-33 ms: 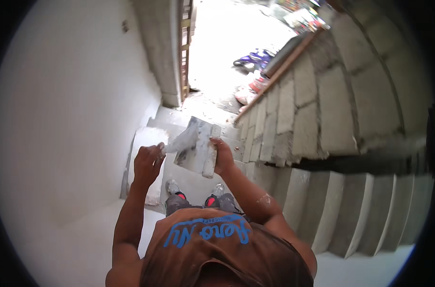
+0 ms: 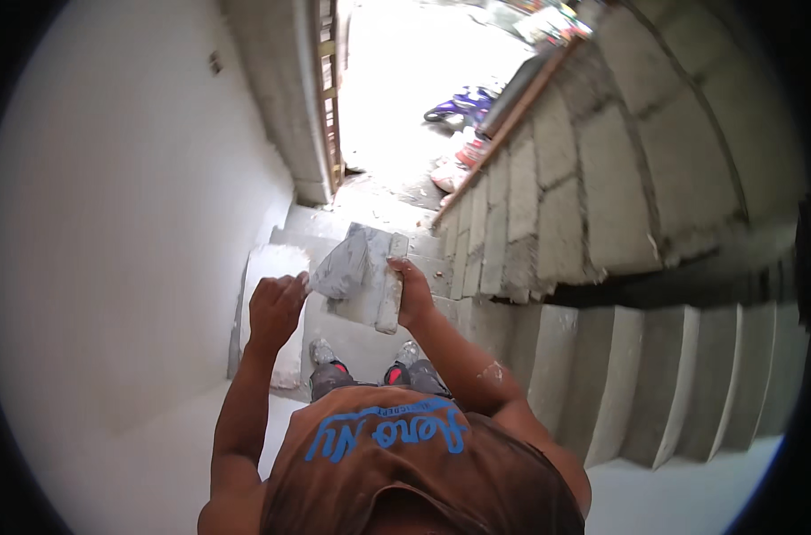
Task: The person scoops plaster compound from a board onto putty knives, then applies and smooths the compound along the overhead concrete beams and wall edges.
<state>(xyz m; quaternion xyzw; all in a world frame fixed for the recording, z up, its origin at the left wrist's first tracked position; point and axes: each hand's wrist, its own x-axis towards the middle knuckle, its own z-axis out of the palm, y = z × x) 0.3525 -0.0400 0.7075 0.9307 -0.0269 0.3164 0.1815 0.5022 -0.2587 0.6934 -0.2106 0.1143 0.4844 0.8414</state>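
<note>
My left hand (image 2: 277, 308) is closed around the handle of a pointed trowel (image 2: 341, 267) with a broad grey blade. My right hand (image 2: 411, 292) grips a wide flat plastering trowel (image 2: 378, 281) by the pale bar along its right edge. The pointed blade overlaps the wide one in front of my body; whether they touch, I cannot tell. Greyish-white smears mark the wide blade. To the left of my feet lies a board (image 2: 289, 357) with a white coating on its surface, beside the wall.
A smooth white wall (image 2: 138, 214) rises on the left. Concrete stairs (image 2: 592, 374) run along the right, under a block wall (image 2: 624, 187). Steps lead down ahead to a bright doorway (image 2: 396, 98). Outside are a purple motorcycle (image 2: 463, 109) and sacks (image 2: 450, 174).
The pointed trowel has turned in my left hand, so more of its blade faces up. My right hand keeps its grip on the plastering trowel. The view has shifted slightly.
</note>
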